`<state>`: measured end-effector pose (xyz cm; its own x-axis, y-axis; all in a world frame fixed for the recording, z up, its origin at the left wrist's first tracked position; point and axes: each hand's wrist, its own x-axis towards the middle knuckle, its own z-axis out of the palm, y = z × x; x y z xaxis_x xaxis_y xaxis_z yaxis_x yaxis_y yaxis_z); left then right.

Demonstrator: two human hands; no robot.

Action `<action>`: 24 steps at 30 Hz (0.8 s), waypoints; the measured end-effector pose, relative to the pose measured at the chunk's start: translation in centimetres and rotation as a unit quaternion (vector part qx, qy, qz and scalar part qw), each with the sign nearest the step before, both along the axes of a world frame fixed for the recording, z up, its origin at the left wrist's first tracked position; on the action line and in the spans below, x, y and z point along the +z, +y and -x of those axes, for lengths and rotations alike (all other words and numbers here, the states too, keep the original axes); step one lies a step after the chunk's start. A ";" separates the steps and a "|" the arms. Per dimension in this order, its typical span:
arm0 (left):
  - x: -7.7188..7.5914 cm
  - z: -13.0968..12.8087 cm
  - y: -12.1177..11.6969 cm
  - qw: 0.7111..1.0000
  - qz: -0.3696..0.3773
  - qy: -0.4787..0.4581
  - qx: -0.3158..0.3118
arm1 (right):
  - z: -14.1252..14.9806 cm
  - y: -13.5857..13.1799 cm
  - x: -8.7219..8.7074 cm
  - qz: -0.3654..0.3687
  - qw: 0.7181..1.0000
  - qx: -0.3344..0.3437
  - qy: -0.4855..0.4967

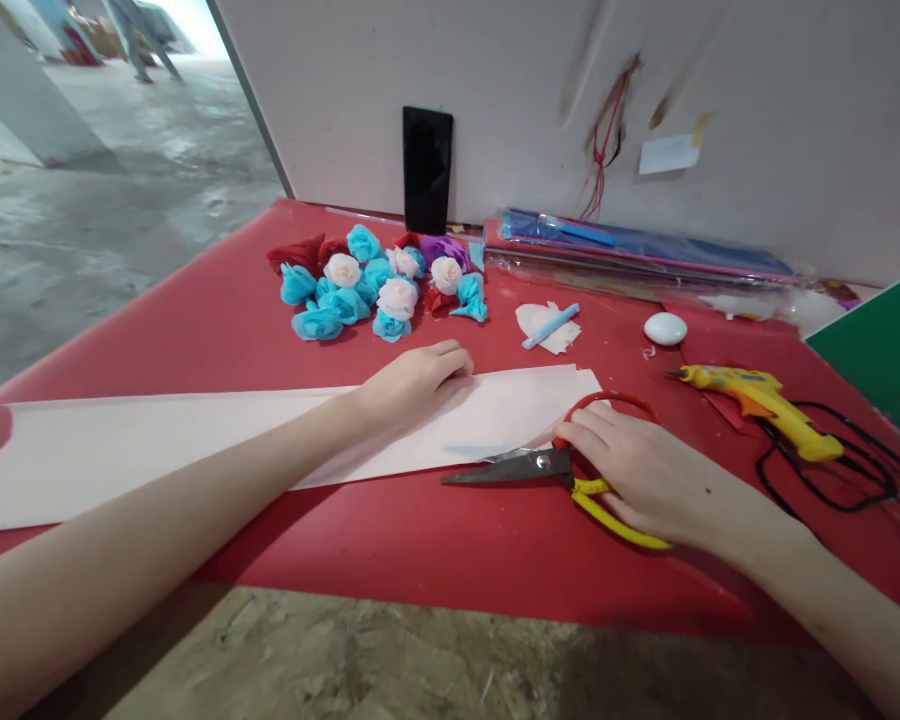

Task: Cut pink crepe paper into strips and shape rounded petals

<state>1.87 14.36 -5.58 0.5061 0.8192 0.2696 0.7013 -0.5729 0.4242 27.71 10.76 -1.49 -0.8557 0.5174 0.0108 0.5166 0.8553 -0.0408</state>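
Note:
A long folded strip of pale pinkish-white paper (157, 440) lies across the table. My left hand (420, 380) presses on it with curled fingers, their tips partly hidden. At the paper's right end my right hand (630, 460) grips a pair of scissors (521, 466) with one red and one yellow handle. The blades are parted and point left along the paper's near edge, one over the paper and the darker one beside it. Some of my right fingers are hidden inside the handles.
Blue, pink, red and purple paper flowers (367, 285) lie behind the paper. A phone (427, 170) leans on the wall. Right stand a yellow glue gun (765, 400) with black cord and a white egg-shaped object (665, 328). Wrapped sheets (645, 245) line the back.

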 end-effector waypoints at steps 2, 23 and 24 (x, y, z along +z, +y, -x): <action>0.1 0.0 0.0 1.000 0.000 -0.001 0.000 | 0.0 -0.1 0.0 0.000 1.000 -0.008 -0.003; -0.2 0.0 0.1 1.000 -0.009 -0.001 -0.001 | 3.0 0.0 -0.3 0.001 1.000 -0.003 -0.017; -0.2 0.0 0.1 1.000 -0.008 -0.001 -0.001 | 3.0 0.1 -0.3 0.003 1.000 -0.002 -0.017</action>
<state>1.86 14.48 -5.78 0.5081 0.8135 0.2829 0.6992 -0.5814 0.4161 24.71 10.82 -1.82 -0.8533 0.5209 -0.0219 0.5214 0.8529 -0.0285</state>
